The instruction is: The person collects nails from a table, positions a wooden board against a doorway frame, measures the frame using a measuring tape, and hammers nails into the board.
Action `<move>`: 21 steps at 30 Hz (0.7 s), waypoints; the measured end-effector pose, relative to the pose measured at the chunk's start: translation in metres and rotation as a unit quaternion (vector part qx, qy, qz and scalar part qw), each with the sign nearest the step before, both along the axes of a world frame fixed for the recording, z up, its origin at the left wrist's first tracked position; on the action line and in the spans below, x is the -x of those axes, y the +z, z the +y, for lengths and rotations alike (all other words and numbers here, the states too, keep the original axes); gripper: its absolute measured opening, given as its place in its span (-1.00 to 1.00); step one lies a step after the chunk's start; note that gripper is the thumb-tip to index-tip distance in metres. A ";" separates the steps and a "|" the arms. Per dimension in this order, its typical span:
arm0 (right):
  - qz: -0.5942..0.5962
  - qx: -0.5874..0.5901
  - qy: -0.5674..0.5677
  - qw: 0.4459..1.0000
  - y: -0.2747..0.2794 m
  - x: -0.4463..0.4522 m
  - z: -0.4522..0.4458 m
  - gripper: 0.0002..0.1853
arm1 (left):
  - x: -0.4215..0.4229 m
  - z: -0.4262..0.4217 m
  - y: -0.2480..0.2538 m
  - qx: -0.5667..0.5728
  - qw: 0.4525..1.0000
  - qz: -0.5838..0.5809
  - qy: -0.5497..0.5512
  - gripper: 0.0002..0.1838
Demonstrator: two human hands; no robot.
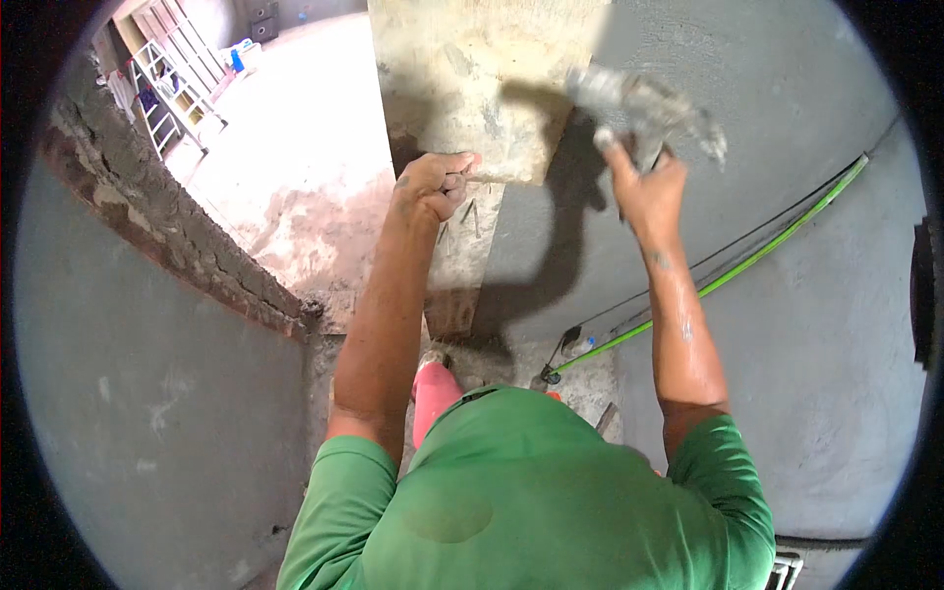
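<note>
My left hand [440, 184] is closed at the lower edge of a pale, stained board [472, 88], with its index finger lying along that edge. To the right, my right hand [649, 192] is wrapped round the handle of a trowel [644, 103]. The trowel is smeared with grey mortar and blurred by motion. It is held up in front of the grey plastered wall [728, 59], to the right of the board. A narrower board [457, 275] shows below my left hand.
A bright green strip [757, 253] slants along the right wall. At the left is the rough edge of an opening [177, 231], with white ladders [162, 98] beyond. A pink-clad leg [433, 398] and rubble show below.
</note>
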State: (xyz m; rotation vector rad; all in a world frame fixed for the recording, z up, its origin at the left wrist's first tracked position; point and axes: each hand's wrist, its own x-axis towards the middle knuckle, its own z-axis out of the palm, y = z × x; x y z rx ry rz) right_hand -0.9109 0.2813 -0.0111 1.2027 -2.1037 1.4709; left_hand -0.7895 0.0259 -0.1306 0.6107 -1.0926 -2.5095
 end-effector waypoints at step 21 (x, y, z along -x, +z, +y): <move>0.039 -0.205 0.177 0.962 -0.131 -0.043 0.033 -0.62 | 0.001 0.026 0.025 0.006 0.993 -0.069 0.099 -0.83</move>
